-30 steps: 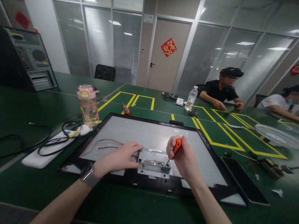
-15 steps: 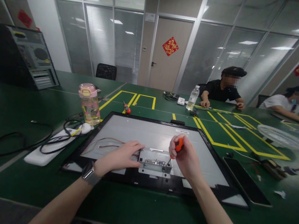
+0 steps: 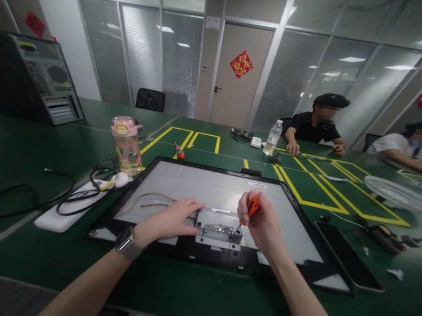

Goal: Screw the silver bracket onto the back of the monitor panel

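Note:
A flat monitor panel (image 3: 214,186) in a black frame lies face down on the green table. Near its front edge sits a small metal bracket with connectors (image 3: 218,228). My left hand (image 3: 169,220) rests on the panel with fingers stretched out flat, fingertips touching the bracket's left end. My right hand (image 3: 261,221) is wrapped round an orange-handled screwdriver (image 3: 251,207), whose tip points down at the bracket's right side. Thin red and white wires (image 3: 148,202) run across the panel to the left of the bracket.
A pink-lidded bottle (image 3: 126,145), a white power strip with black cables (image 3: 73,199) and a computer case (image 3: 32,80) stand at the left. A dark flat panel (image 3: 345,252) and a fan grille (image 3: 398,194) lie at the right. Two people sit across the table.
My right hand has turned slightly on the screwdriver. The view has shifted a little; my left hand stays in place.

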`<state>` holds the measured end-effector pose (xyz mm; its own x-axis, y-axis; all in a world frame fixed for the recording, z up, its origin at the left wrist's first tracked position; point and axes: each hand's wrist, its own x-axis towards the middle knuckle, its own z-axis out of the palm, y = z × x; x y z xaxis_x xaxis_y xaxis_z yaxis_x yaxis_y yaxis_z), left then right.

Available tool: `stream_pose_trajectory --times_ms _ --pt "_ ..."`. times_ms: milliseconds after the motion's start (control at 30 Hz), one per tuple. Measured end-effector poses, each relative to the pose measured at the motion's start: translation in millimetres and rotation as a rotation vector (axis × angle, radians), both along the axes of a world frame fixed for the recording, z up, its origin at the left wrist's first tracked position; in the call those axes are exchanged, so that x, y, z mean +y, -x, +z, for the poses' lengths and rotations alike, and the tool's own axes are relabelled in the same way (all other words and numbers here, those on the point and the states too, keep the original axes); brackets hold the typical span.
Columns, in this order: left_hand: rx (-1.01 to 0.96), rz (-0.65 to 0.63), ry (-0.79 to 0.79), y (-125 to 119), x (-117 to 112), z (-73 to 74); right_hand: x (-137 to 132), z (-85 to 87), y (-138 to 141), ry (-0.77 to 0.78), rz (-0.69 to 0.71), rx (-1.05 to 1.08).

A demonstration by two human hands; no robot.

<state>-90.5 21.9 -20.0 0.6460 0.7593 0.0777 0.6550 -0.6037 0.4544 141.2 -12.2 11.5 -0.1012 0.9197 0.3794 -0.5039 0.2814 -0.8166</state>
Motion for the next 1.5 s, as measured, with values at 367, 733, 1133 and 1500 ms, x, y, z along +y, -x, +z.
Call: stream_pose_trajectory --times_ms 367,733,1133,1500 --pt "0.007 -0.008 -0.008 -0.3 1.2 -0.8 3.1 -0.3 -1.0 0.021 -0.005 0.033" --pt "-0.007 -0.007 -0.008 0.1 0.4 -0.7 0.9 1.0 -1.9 0.017 -0.041 -0.034" --pt "-0.010 -0.010 -0.001 -0.1 1.2 -2.1 -1.5 4.0 -0.7 -0.048 -0.033 -0.030" --pt "-0.016 -0.013 -0.011 0.8 2.4 -4.5 -2.8 -0.3 -0.7 -0.026 -0.083 0.018"
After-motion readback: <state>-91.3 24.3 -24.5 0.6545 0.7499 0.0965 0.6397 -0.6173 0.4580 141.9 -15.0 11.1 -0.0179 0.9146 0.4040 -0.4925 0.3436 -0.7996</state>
